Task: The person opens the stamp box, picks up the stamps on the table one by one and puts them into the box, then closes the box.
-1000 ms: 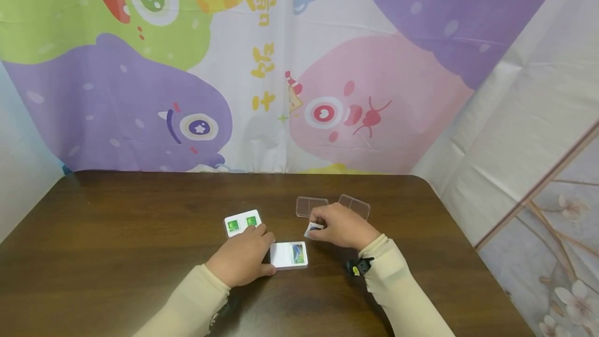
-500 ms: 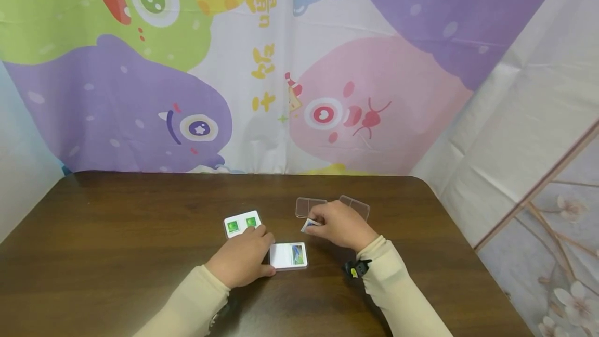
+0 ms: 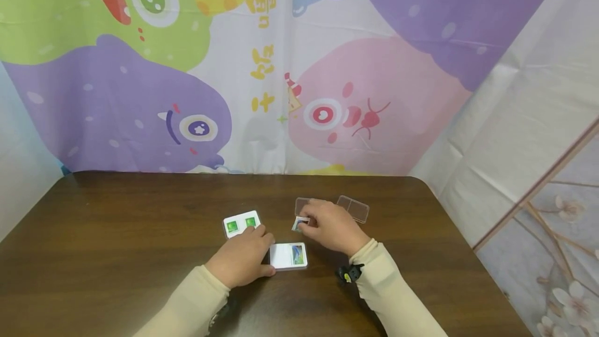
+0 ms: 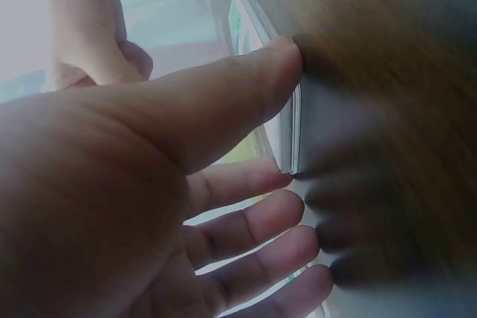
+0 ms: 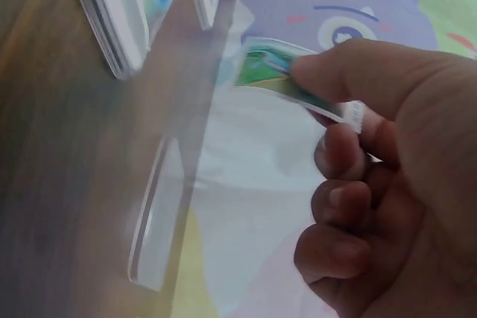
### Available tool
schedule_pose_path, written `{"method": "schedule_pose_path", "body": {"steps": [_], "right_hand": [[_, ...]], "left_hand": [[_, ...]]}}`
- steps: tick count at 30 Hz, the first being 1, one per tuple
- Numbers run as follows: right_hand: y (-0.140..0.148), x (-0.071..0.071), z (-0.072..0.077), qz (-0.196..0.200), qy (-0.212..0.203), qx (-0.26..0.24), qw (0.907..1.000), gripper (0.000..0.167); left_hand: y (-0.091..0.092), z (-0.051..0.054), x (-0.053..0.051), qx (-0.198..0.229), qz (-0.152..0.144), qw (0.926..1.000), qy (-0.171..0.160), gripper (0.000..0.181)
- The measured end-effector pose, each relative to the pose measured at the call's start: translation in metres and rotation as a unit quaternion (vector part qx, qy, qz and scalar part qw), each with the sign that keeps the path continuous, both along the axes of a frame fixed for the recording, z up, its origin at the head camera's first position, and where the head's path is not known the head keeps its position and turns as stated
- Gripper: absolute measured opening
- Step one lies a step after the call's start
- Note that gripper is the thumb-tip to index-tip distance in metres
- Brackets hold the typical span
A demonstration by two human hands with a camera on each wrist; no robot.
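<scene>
Green case (image 3: 241, 220) just beyond left grip (image 3: 244, 255), partly covered by it; left grip part-closed, thumb and index pinching white case (image 3: 283, 255) at its left end; small card (image 3: 299, 224) above table (image 3: 154, 233), pinched in closed right grip (image 3: 334, 228); two clear lids (image 3: 353, 209) just beyond

Both arms wear pale cream long sleeves, the left sleeve (image 3: 175, 306) and the right sleeve (image 3: 398, 295), fitted closely and plain, with soft creases. Each ends at the wrist in a cuff of the same cream, the left cuff (image 3: 216, 279) and the right cuff (image 3: 368, 254). A black wrist device (image 3: 354, 271) with a yellow-green mark (image 3: 348, 277) sits at the right cuff's left edge. Below the left cuff a dark wrist piece (image 3: 222, 312) shows, mostly hidden by the sleeve.
</scene>
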State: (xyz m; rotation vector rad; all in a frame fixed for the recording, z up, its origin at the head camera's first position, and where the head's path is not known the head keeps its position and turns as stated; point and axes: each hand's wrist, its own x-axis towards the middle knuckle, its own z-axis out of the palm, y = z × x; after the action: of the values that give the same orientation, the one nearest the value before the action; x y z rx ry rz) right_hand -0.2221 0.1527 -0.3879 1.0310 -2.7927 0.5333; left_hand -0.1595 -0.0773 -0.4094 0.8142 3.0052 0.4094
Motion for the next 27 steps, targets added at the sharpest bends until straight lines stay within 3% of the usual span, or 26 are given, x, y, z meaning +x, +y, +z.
{"method": "schedule_pose_path", "body": {"steps": [3,6,11,15,21,27], "right_hand": [[-0.004,0.002,-0.001,0.007,-0.023,-0.014,0.9996,0.01],[-0.006,0.003,-0.003,0.025,-0.083,-0.042,0.9954,0.01],[-0.011,0.004,-0.006,0.062,-0.194,-0.08,0.9757,0.008],[-0.016,0.006,-0.009,0.084,-0.242,-0.075,0.9636,0.01],[-0.025,0.009,-0.015,0.086,-0.255,-0.052,0.9616,0.009],[-0.03,0.011,-0.024,0.071,-0.194,-0.013,0.9783,0.011]], "left_hand": [[0.0,0.0,0.0,0.004,0.0,1.0,-0.001,0.053],[0.0,0.0,0.001,0.006,0.002,1.0,-0.004,0.054],[0.001,0.001,0.001,0.002,0.002,1.0,-0.004,0.056],[0.002,0.002,0.0,-0.007,0.001,1.0,-0.006,0.055],[0.002,0.002,0.0,-0.007,0.002,0.9999,-0.01,0.052],[0.002,0.0,0.0,-0.007,-0.002,1.0,-0.003,0.053]]}}
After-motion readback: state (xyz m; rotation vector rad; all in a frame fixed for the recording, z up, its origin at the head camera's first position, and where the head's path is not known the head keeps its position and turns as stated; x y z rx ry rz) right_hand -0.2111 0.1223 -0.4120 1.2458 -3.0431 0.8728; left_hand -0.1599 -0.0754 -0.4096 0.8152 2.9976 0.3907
